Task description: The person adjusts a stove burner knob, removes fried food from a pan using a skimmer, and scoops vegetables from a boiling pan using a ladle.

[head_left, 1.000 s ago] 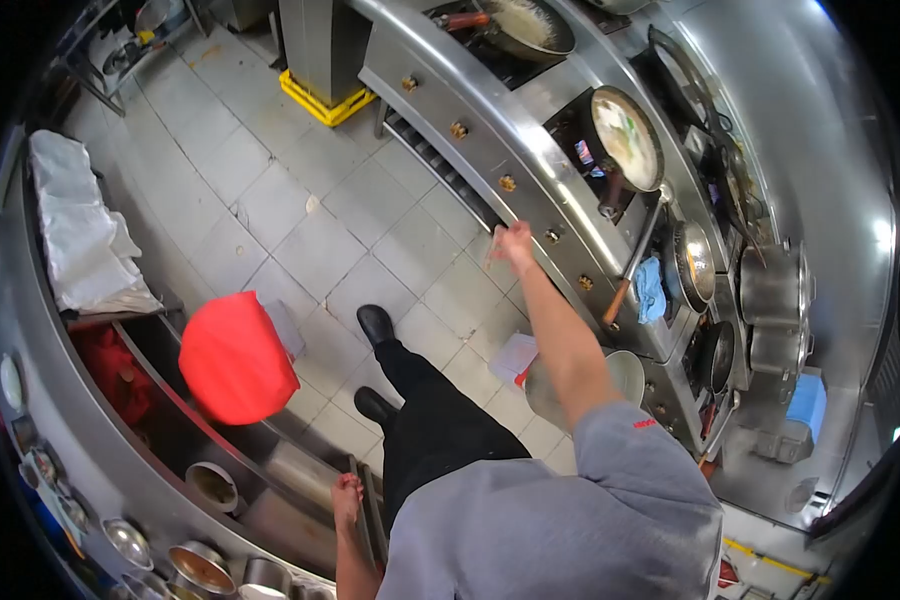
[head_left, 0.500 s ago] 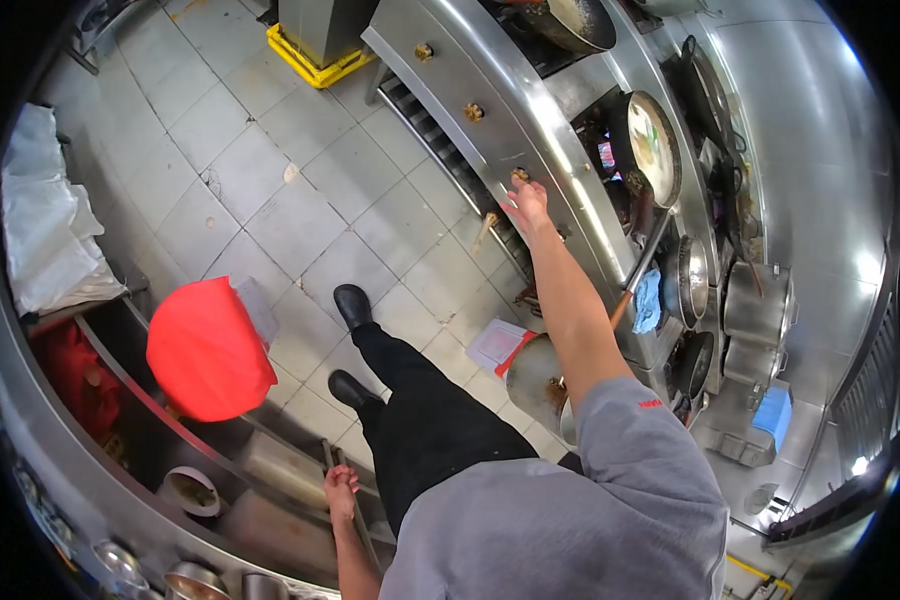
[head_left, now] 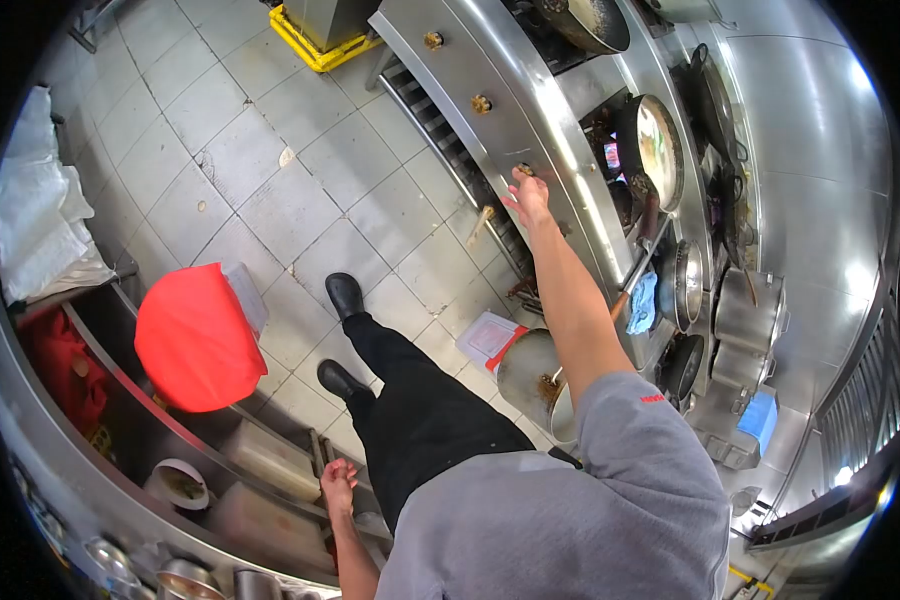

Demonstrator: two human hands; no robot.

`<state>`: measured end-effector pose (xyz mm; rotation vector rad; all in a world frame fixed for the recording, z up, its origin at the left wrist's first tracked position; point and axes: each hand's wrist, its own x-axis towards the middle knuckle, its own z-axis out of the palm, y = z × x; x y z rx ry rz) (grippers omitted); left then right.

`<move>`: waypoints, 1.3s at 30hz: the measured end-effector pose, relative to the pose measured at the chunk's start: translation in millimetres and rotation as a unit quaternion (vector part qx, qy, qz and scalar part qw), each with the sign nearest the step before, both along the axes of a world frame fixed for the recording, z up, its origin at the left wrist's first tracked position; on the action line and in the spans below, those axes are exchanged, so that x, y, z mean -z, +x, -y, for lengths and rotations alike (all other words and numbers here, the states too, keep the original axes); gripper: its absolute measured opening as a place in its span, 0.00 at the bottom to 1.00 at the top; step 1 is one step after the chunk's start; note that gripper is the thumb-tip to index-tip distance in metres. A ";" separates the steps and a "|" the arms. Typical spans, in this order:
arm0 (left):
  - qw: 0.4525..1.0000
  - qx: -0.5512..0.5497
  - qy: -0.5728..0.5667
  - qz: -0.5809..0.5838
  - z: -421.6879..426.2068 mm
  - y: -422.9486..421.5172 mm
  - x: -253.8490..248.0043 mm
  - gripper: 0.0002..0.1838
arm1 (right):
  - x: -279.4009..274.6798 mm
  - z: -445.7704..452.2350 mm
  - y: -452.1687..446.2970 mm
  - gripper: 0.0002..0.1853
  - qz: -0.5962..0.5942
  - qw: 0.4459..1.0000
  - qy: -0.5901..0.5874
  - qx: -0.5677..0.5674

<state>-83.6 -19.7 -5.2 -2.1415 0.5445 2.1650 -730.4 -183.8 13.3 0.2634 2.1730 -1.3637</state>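
My right hand (head_left: pixel 530 196) reaches to the steel front panel of the stove (head_left: pixel 530 100), its fingers closed around a brass-coloured burner knob (head_left: pixel 526 169) that they mostly cover. Beyond it, a black wok (head_left: pixel 658 150) with whitish liquid sits over a burner. A wooden-handled utensil (head_left: pixel 622 304) lies beside the wok's handle. My left hand (head_left: pixel 339 484) hangs low near the steel shelving on the left, fingers loosely curled with nothing visible in them.
Two more knobs, the upper one (head_left: pixel 433 40) included, line the panel. A large pot (head_left: pixel 530 375) stands by my right side. A red-covered container (head_left: pixel 200 338) is at left. A blue cloth (head_left: pixel 642 303) and stacked steel pots (head_left: pixel 745 310) lie right. Tiled floor (head_left: pixel 290 200) runs between.
The view has shifted slightly, so the floor and shelving sit a little further left. My right hand stays at the same knob; my left hand still hangs by the shelving.
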 end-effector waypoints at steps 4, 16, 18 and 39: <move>1.000 -0.012 0.007 0.002 1.7 -6.8 -5.1 0.08 | 0.7 -2.2 -4.4 0.37 0.009 1.000 -0.003 -0.006; 1.000 -0.014 0.004 -0.002 -7.1 -14.6 -8.4 0.07 | 2.5 -6.8 -7.3 0.35 0.019 1.000 -0.025 -0.004; 1.000 -0.022 0.005 -0.005 -9.1 -14.8 -9.1 0.07 | 2.7 -4.8 -5.4 0.36 -0.005 1.000 -0.002 -0.013; 0.999 -0.042 0.009 -0.004 -26.3 -16.0 -11.6 0.06 | 5.9 -0.4 11.4 0.40 -0.051 0.998 0.003 -0.025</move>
